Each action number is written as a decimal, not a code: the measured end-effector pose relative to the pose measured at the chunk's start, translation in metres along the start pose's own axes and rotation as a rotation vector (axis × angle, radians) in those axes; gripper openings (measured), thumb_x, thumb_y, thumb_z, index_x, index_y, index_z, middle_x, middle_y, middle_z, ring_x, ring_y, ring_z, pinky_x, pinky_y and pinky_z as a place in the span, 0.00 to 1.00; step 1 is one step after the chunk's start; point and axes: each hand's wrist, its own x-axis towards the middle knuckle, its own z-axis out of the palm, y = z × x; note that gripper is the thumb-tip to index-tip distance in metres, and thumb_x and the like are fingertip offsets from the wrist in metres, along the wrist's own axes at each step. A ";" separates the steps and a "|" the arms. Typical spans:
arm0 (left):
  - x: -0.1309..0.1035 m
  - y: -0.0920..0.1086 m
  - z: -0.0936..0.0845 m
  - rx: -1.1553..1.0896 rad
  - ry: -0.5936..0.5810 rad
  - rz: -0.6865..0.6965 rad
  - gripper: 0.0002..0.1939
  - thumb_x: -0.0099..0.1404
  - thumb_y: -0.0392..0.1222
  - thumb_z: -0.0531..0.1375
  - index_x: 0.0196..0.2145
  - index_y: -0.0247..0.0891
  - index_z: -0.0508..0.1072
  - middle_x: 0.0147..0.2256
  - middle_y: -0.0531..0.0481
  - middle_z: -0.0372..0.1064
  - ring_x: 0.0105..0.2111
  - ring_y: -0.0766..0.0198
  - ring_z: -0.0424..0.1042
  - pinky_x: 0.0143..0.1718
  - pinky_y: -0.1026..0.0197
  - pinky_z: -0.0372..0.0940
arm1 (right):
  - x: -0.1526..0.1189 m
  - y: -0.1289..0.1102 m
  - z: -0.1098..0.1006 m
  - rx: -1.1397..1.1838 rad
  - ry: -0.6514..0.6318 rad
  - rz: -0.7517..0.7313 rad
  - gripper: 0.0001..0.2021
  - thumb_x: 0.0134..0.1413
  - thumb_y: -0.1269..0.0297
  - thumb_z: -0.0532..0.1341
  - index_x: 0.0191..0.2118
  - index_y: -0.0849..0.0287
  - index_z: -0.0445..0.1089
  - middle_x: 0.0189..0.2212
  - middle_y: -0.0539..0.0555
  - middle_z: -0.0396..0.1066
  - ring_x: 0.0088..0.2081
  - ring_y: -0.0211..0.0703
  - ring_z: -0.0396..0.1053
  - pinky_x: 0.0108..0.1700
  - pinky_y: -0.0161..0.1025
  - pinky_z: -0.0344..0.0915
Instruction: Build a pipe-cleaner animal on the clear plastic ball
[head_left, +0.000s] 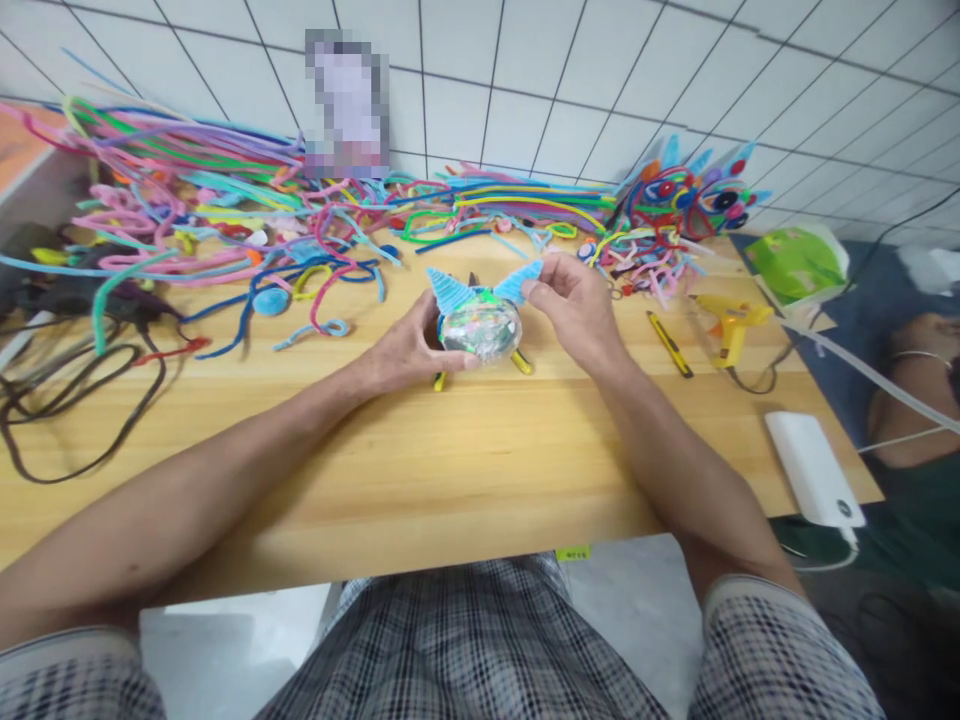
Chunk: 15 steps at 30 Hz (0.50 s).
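Over the middle of the wooden table is a clear, shiny round object with two light-blue, pointed, ear-like pieces on top. My left hand wraps round its left side, thumb along the lower front. With thumb and fingers closed, my right hand pinches the tip of the right blue ear. The left blue ear stands free above my left hand. Behind and below the round object, yellow handle ends of a tool show, the rest hidden.
Pipe cleaners lie heaped along the wall. Two decorated pieces stand at the back right. A yellow cutter, yellow glue gun, green packet and white power bank lie right. Black cable loops left; another person's arm shows far right.
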 end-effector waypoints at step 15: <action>0.000 0.000 -0.001 0.135 0.015 0.015 0.46 0.57 0.60 0.78 0.65 0.40 0.66 0.64 0.35 0.71 0.66 0.39 0.71 0.68 0.37 0.69 | 0.001 0.000 0.002 -0.005 -0.007 0.012 0.13 0.61 0.60 0.68 0.31 0.53 0.64 0.28 0.45 0.62 0.34 0.40 0.61 0.39 0.41 0.59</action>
